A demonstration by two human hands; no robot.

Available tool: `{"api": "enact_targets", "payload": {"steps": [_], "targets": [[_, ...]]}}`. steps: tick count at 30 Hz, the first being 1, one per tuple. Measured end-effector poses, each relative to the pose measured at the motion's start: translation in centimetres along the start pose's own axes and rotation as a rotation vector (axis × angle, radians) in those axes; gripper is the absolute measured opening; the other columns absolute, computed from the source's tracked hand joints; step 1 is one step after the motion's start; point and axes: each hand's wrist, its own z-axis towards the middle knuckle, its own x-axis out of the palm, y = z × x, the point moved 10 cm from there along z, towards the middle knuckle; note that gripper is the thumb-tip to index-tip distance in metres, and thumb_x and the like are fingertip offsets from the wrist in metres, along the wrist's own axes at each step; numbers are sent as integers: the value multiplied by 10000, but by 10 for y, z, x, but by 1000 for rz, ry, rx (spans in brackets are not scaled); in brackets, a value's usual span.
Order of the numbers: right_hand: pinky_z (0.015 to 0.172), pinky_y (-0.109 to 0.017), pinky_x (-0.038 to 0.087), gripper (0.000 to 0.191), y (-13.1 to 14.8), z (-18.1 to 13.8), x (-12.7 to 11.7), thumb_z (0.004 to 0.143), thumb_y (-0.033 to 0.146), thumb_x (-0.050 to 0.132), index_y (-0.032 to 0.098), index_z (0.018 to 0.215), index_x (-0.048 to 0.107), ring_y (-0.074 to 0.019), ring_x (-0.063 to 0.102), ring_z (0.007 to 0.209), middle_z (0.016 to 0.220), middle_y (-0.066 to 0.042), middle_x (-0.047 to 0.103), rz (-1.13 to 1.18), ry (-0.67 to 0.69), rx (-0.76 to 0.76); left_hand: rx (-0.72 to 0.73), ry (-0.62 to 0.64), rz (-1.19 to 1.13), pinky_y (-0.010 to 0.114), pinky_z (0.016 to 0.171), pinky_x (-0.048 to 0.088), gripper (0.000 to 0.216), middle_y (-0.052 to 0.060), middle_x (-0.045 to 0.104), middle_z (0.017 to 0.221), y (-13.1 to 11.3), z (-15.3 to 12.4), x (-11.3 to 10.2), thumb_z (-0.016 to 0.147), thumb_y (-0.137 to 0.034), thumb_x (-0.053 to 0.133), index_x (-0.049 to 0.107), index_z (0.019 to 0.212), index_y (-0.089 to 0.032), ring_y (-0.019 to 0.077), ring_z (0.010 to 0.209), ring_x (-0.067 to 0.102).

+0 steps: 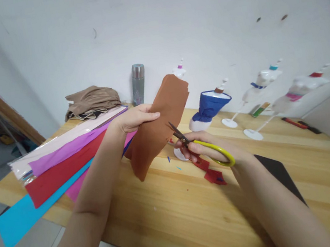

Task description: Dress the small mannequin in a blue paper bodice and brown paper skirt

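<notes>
My left hand (134, 119) is closed on the upper edge of a brown sheet (158, 122), holding it up at a slant above the wooden table (181, 205). My right hand (209, 145) grips scissors (202, 144) with yellow and red handles, and the blades point up-left at the sheet's right edge. Red scraps (213, 174) lie on the table just below the scissors.
A stack of long coloured sheets (60, 162) overhangs the table's left edge. Folded tan cloth (91, 101) and a grey flask (138, 83) stand at the back. Small white mannequin stands, one dressed in blue (209, 107), line the wall. A dark pad (279, 174) lies at right.
</notes>
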Motion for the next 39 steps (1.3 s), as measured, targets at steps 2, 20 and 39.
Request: {"api": "enact_targets", "payload": {"steps": [2, 20, 39], "targets": [[582, -278, 489, 492, 0, 0, 1, 936, 647, 554, 178, 1070, 617, -132, 558, 639, 803, -23, 589, -12, 7, 9, -8, 3, -3, 425, 1029, 492, 624, 139, 780, 1069, 1, 0, 2, 660, -441, 902, 734, 1160, -108, 278, 1038, 718], [441, -252, 303, 519, 6, 5, 2, 857, 703, 598, 187, 907, 604, -80, 354, 469, 623, 49, 446, -60, -36, 87, -29, -20, -31, 414, 996, 507, 617, 128, 785, 1032, 3, 1, 2, 627, -444, 921, 748, 1109, -100, 241, 939, 730], [459, -255, 327, 499, -5, 5, -6, 774, 653, 707, 172, 892, 648, -83, 356, 496, 628, 34, 477, -36, -92, 188, -18, -15, -23, 393, 953, 522, 607, 143, 784, 1040, 6, 3, -2, 637, -433, 916, 743, 1111, -96, 253, 959, 733]]}}
